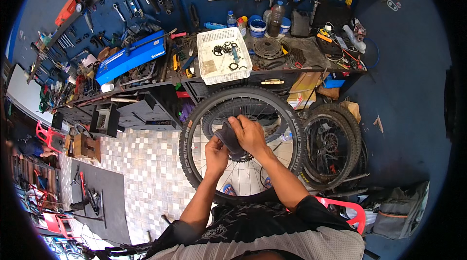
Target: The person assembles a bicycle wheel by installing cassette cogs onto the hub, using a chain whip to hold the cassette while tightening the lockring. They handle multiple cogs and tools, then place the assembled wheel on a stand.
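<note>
Both of my hands grip a dark grey cloth (pixel 227 138) above a bicycle wheel. My left hand (pixel 216 156) is closed on its lower left side. Closed from the upper right is my right hand (pixel 249 136), its thumb and fingers pressing the cloth. Whether something is wrapped inside the cloth I cannot tell. Below it the wheel with its knobby black tire (pixel 188 161) stands between me and the workbench. My hands and the cloth hide part of the hub and spokes.
A white plastic basket (pixel 225 81) with chainrings and small parts sits on the cluttered workbench (pixel 311 46). A cassette (pixel 267 48) lies to its right. More wheels (pixel 357 145) lean at the right. Behind me is a red chair (pixel 357 211). A dark mat (pixel 114 197) covers the floor at left.
</note>
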Motion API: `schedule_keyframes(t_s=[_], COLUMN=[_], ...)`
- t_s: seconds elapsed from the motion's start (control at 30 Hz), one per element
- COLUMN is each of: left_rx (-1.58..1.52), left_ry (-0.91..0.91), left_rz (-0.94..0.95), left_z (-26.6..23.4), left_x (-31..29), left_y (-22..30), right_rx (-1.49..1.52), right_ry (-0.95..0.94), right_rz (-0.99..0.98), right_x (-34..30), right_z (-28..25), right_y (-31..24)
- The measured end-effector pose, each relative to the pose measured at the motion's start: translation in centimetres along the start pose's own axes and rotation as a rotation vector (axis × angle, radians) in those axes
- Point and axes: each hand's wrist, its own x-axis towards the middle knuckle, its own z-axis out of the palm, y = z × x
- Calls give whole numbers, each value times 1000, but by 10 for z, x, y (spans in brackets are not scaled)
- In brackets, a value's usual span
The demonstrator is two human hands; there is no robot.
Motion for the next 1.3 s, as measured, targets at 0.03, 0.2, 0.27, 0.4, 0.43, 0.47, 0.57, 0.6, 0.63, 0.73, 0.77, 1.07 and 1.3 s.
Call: schedule_keyframes(t_s=[0.03, 0.2, 0.27, 0.4, 0.43, 0.47, 0.57, 0.6, 0.63, 0.73, 0.77, 1.07, 1.3], left_rx=[17, -82, -97, -95, 63, 215, 239, 150, 73, -28, -55, -51, 24], left_ry=[-16, 25, 54, 8, -5, -26, -48, -59, -51, -9, 9, -27, -93], left_rz=[2, 2, -41, -154, -11, 130, 116, -2, -175, -193, -230, -282, -267], left_z=[0, -7, -16, -18, -12, -4, 3, -1, -6, -22, -26, -32, -30], left_x=[1, 11, 11, 15, 13, 12, 13, 10, 7, 2, 3, 15, 15], left_y=[5, 31, 40, 37, 33, 28, 24, 24, 24, 22, 22, 17, 22], right_rx=[-10, 205, 477, 771, 473, 247, -17, 32, 64, 49, -35, -110, 35], right_ry=[-6, 354, 397, -45, -58, -201, 0, 119, 216, 222, 191, -14, -242], right_rz=[5, 168, 366, -95, -299, -118, 56, 84, 177, 92, 45, 93, -38], right_x=[2, 42, 53, 37, 33, 15, 17, 27, 34, 35, 34, -34, -49], right_z=[-2, 4, -20, -27, -14, -6, -1, -3, -9, -49, -61, -68, -41], right_y=[3, 23, 37, 36, 28, 20, 13, 18, 25, 53, 60, 78, 28])
